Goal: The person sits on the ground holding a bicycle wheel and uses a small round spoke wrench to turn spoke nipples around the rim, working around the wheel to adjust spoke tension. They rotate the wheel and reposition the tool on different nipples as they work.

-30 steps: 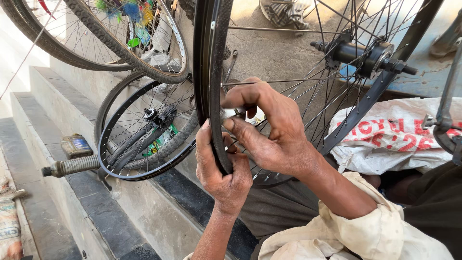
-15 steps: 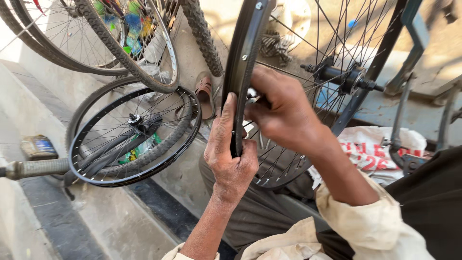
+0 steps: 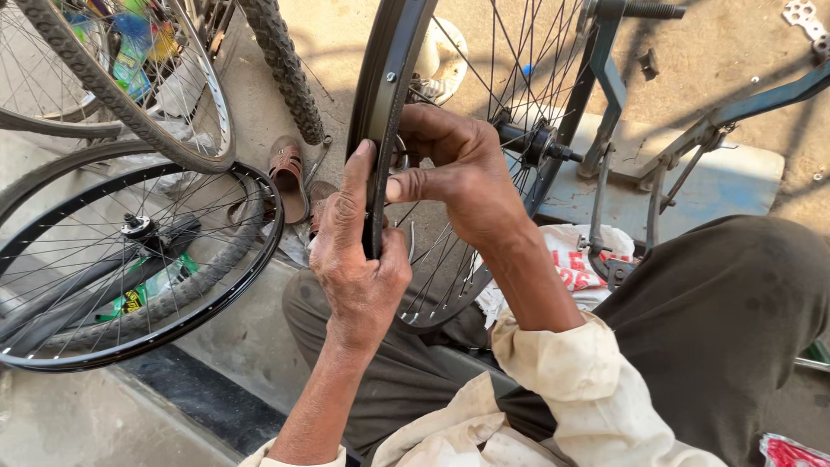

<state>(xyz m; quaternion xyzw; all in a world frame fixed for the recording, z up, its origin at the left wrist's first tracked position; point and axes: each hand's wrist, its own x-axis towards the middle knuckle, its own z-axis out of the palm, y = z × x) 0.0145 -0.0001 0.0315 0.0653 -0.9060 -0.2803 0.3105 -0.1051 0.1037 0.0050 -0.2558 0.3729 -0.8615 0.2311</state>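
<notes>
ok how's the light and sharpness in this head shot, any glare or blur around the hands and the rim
Head view: hard sunlight, with spoke and frame shadows on the ground. Left hand and right hand are sharp on the black rim; a faint sheen runs along the rim, no blown-out glare. The tyred wheel at top left looks slightly soft.

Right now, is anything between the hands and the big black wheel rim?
No. Both hands are already on the black rim. The left hand wraps its edge with the thumb lying up along it, and the right hand presses on it from the spoke side. Nothing sits between skin and rim.
</notes>
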